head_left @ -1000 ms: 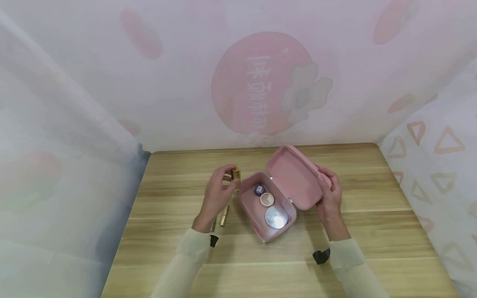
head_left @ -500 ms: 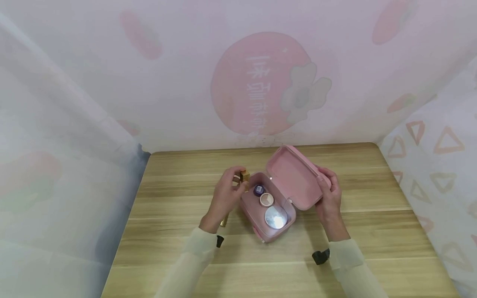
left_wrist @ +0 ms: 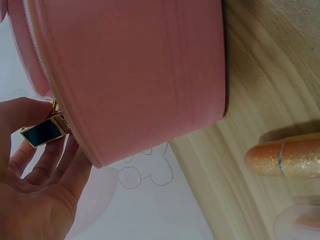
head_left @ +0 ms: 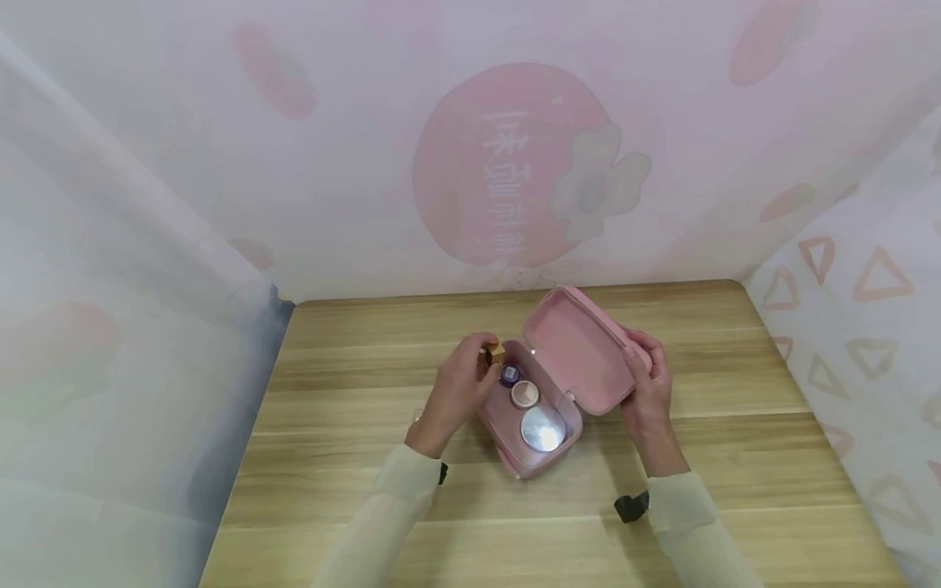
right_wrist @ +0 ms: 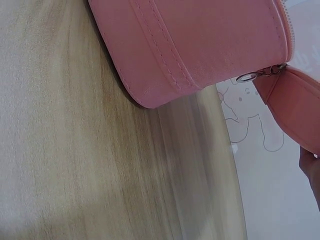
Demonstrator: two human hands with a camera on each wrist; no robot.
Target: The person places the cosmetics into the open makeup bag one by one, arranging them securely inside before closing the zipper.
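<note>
From the head view, in the pink leather-like zip case (left_wrist: 135, 75): at eleven o'clock, a round purple jar (head_left: 510, 375), crowding the left hand (head_left: 456, 396); near centre, a three-wedge round cream palette (head_left: 525, 395); toward five, a round silver mirror-like disc (head_left: 543, 429). Between one and two, the tilted pink lid (head_left: 581, 355), held in the curled fingers of the right hand (head_left: 648, 388). At the eleven-o'clock rim, pinched between left thumb and fingers, a gold-framed dark rectangular block (left_wrist: 42, 133). Toward four in the left wrist view, a speckled gold round-ended tube (left_wrist: 287, 157) on the wood-grained table (left_wrist: 260, 90). Smooth case sides, stitched seams.
</note>
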